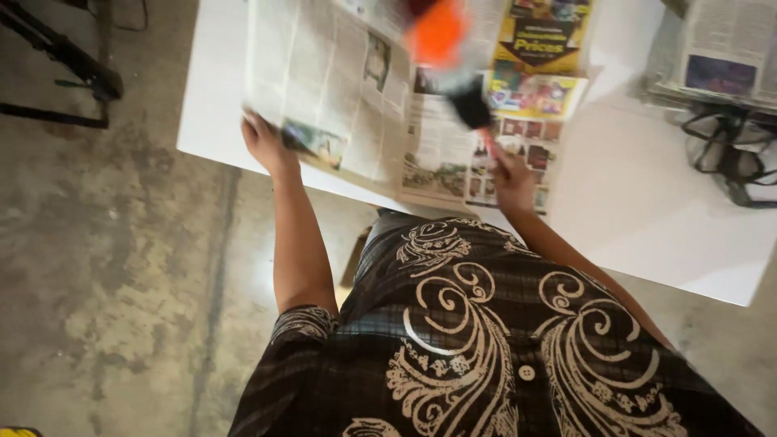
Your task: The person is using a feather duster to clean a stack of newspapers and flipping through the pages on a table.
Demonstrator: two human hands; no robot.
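Newspaper point(340, 89) lies spread over the near edge of a white table point(647, 210). From the head camera, the left hand point(263, 142) reaches forward on a straight arm and grips the paper's lower left corner. The right hand point(511, 180), arm bent, is closed on a blurred brush point(473, 109) with a black head, raised above the colourful pages.

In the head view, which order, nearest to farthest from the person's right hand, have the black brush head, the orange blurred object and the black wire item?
From the right hand:
1. Black brush head, just above the hand.
2. Orange blurred object, higher, near the top edge.
3. Black wire item, far right on the white table.
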